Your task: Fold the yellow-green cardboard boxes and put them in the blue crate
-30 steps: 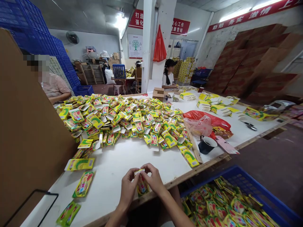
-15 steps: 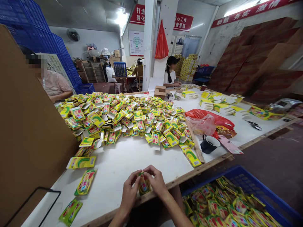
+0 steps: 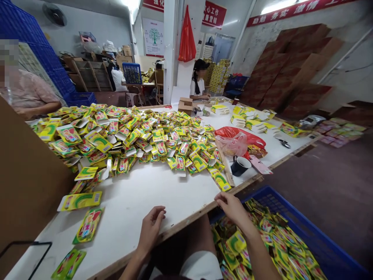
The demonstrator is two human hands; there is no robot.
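Observation:
My left hand [image 3: 150,229] rests on the white table [image 3: 140,202] near its front edge, fingers curled loosely, holding nothing. My right hand [image 3: 233,208] hovers at the table's edge above the blue crate [image 3: 329,252], fingers apart and empty. The crate holds several yellow-green packets [image 3: 274,249]. A large heap of flat yellow packets [image 3: 131,136] covers the middle of the table beyond my hands. Loose packets [image 3: 88,224] lie to my left.
A brown cardboard sheet [image 3: 26,182] stands at the left. A black cup [image 3: 239,166], a red plastic bag [image 3: 239,136] and scissors [image 3: 284,143] lie on the right of the table. One person sits at far left [image 3: 26,93], another at the far end [image 3: 198,83]. Cardboard boxes are stacked at right.
Both hands were pinching a small packet together at the table edge. Now they are apart and empty; my right hand has moved right over the blue crate. The camera turned rightward.

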